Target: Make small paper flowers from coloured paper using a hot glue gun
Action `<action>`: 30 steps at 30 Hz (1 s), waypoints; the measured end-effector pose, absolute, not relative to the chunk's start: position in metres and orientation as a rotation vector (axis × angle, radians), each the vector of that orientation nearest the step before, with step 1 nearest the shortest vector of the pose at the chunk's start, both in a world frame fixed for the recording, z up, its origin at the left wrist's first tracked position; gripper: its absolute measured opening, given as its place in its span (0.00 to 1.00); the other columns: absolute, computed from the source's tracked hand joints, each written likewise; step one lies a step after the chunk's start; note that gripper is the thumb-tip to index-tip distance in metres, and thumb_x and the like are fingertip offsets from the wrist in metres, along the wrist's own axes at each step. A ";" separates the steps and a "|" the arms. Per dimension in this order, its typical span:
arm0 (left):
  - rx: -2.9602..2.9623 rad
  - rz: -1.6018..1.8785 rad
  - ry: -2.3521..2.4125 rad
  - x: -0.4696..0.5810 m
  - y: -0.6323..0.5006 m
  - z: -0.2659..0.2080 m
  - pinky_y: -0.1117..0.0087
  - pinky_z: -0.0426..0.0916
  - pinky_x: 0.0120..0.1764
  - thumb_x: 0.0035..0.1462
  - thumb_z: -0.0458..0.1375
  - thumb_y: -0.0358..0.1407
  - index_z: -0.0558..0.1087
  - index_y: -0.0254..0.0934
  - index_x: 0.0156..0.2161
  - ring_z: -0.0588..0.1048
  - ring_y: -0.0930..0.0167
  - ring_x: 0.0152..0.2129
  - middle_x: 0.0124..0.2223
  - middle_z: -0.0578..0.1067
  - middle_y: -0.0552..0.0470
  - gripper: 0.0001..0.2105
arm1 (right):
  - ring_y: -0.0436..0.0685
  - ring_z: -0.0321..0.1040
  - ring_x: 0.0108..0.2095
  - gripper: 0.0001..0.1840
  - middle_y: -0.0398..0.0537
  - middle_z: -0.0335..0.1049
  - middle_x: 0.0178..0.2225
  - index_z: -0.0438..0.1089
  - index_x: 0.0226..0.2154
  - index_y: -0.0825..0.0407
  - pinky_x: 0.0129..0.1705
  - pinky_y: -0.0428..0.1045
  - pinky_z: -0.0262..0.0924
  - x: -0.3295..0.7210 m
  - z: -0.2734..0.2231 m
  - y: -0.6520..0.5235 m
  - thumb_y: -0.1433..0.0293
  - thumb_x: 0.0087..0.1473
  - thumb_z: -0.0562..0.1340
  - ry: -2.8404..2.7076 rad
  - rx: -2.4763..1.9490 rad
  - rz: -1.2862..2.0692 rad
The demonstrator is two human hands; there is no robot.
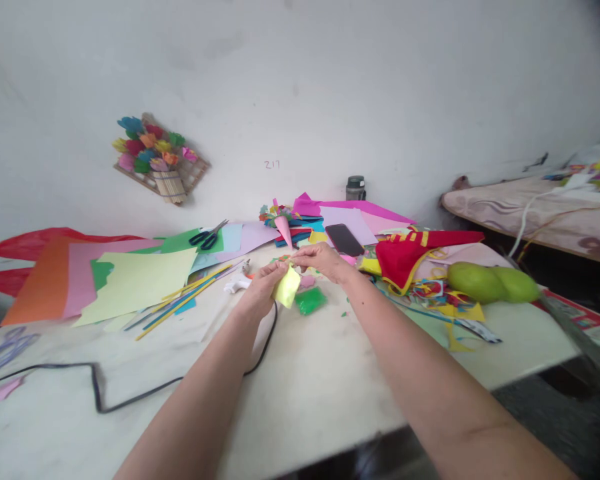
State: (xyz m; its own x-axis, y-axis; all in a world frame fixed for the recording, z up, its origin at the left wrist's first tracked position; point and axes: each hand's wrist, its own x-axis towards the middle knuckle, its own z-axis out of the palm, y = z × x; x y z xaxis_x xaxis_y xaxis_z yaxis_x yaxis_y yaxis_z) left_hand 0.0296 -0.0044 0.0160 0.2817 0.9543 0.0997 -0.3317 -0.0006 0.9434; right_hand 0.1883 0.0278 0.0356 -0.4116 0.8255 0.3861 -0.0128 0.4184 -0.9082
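Observation:
My left hand (269, 279) is closed on a small piece of bright yellow paper (287, 288), which hangs down past the fingertips. Close by on the right, my right hand (322, 260) has its fingers pinched together at the paper's upper edge; what lies between them is too small to tell. Just below the hands is a shiny green packet (311, 301). A white glue gun (237, 284) lies to the left of my left hand, partly hidden by it. Behind the hands stands a pink paper cone (283, 230) with colourful paper bits at its top.
Coloured paper sheets (145, 280), paper strips (183, 303) and dark scissors (208, 235) lie left. A black cord (96, 387) crosses the table. Toward the right are a phone (344, 239), red cloth (400, 260), paper scraps (443, 297) and a green rounded object (493, 283).

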 end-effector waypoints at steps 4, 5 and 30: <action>1.124 1.192 0.716 0.028 -0.003 0.015 0.73 0.65 0.26 0.41 0.62 0.40 0.70 0.32 0.28 0.70 0.74 0.20 0.25 0.73 0.51 0.12 | 0.46 0.59 0.22 0.15 0.44 0.65 0.22 0.72 0.25 0.58 0.28 0.46 0.57 0.190 0.036 0.027 0.61 0.43 0.61 -1.742 -0.629 1.228; 1.122 1.194 0.715 0.028 -0.003 0.016 0.73 0.65 0.26 0.41 0.62 0.40 0.70 0.32 0.28 0.70 0.74 0.20 0.25 0.73 0.51 0.12 | 0.45 0.59 0.22 0.16 0.44 0.66 0.23 0.72 0.28 0.58 0.28 0.46 0.57 0.190 0.035 0.027 0.61 0.44 0.61 -1.730 -0.620 1.253; 1.154 1.252 0.664 0.032 -0.005 0.016 0.74 0.65 0.24 0.43 0.61 0.40 0.68 0.33 0.26 0.70 0.75 0.18 0.24 0.72 0.53 0.11 | 0.45 0.59 0.22 0.11 0.40 0.65 0.19 0.73 0.23 0.57 0.26 0.44 0.55 0.178 0.034 0.026 0.65 0.35 0.66 -1.600 -0.654 1.227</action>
State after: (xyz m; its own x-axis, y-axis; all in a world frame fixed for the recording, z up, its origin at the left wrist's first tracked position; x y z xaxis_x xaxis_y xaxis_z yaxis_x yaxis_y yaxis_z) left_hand 0.0320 -0.0049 0.0156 0.2456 0.9504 0.1908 -0.3751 -0.0883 0.9228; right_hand 0.1782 0.0259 0.0342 -0.3767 0.8483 0.3722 -0.1398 0.3451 -0.9281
